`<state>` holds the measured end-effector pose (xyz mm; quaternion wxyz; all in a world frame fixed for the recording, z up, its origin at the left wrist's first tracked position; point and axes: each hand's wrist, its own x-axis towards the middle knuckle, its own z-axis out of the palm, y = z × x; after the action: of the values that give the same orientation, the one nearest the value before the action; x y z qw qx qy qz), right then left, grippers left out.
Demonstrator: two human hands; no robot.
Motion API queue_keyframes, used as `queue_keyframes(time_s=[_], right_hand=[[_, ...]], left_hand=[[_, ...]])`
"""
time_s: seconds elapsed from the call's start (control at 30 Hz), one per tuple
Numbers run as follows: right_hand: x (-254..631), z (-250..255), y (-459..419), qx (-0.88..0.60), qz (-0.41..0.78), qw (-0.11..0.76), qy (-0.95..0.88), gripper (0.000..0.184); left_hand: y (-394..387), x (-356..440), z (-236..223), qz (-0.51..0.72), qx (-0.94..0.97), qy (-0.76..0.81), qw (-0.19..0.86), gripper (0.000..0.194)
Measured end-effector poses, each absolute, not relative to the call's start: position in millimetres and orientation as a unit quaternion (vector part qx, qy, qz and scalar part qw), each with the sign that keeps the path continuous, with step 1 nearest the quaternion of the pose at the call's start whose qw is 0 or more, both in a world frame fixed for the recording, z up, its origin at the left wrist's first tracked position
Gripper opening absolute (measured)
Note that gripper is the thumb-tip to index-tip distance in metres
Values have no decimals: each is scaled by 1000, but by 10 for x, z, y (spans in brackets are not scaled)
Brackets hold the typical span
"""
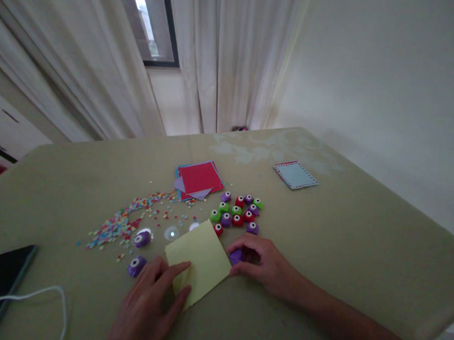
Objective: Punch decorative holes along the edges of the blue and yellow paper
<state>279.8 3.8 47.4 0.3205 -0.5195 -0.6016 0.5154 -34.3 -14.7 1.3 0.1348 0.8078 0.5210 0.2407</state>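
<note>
My left hand [152, 292] holds the left side of a square yellow paper [201, 259], its thumb and index finger on top; its other fingers are partly hidden. My right hand [261, 260] grips a small purple craft punch [236, 256] between thumb and fingers, right at the paper's right edge. Whether the paper sits inside its slot I cannot tell. Left of the paper, another purple punch with an eye [136, 266] lies near my left hand, and a further purple one [142, 239] is just beyond. Several red, green and purple punches [236, 213] cluster behind the paper.
Colourful confetti [118, 225] is scattered at left centre. Red, blue and lilac papers [201, 177] are stacked farther back. A light-blue stack with notched edges [295, 175] lies at right. Clear round discs [171, 233] lie behind the paper. A phone [10, 275] and white cable [62, 308] occupy the left.
</note>
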Motion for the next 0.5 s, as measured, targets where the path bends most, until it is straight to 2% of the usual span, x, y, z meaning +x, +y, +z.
queue_keyframes(time_s=[0.1,0.27,0.33,0.5], right_hand=[[2814,463,43,-512,515,317,-611,38],[2850,433,41,-513,516,305,-615,36],[2857,437,33,-512,513,301,-620,36],[2848,481,19,-519,533,297,-598,42]], left_hand=[[-164,-292,47,251,826,495,98,34],[-164,-254,33,208,862,460,46,72],[-149,-273,16,203,865,456,46,73],[-97,-318,26,228,857,459,57,60]])
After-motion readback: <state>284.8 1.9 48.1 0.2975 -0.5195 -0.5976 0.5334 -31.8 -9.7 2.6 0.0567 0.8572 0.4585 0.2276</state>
